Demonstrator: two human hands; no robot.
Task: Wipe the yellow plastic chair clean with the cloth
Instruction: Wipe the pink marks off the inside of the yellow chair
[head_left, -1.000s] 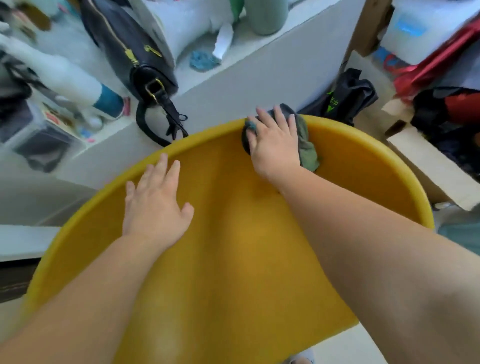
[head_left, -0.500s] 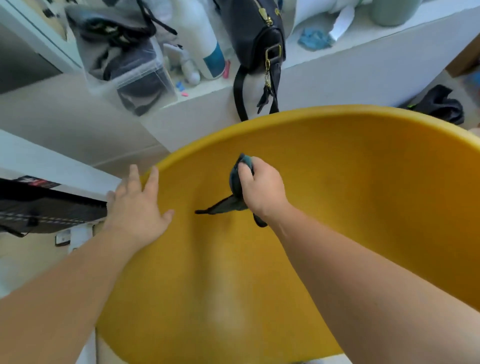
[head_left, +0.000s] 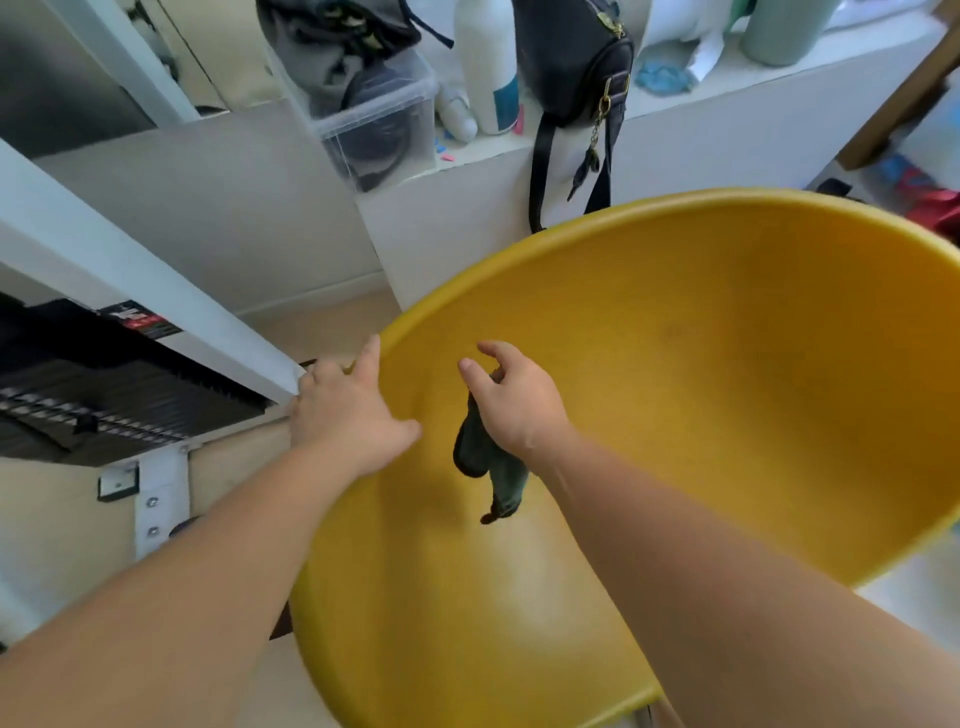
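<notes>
The yellow plastic chair (head_left: 701, 395) fills the right and lower part of the view, its curved shell facing me. My left hand (head_left: 345, 415) rests on the chair's left rim, fingers over the edge. My right hand (head_left: 511, 400) hovers inside the shell near that rim, holding a dark green cloth (head_left: 488, 462) that hangs down below the palm; thumb and forefinger are spread above it.
A white ledge (head_left: 675, 140) behind the chair carries a black bag (head_left: 571, 67) with straps hanging down, a white bottle (head_left: 485, 67) and a clear storage box (head_left: 379, 119). A white desk edge (head_left: 156, 317) with a dark rack beneath stands at left.
My right hand slid the cloth from the top of the backrest down to the left side of the shell, and the cloth now dangles. My left hand shifted onto the left rim.
</notes>
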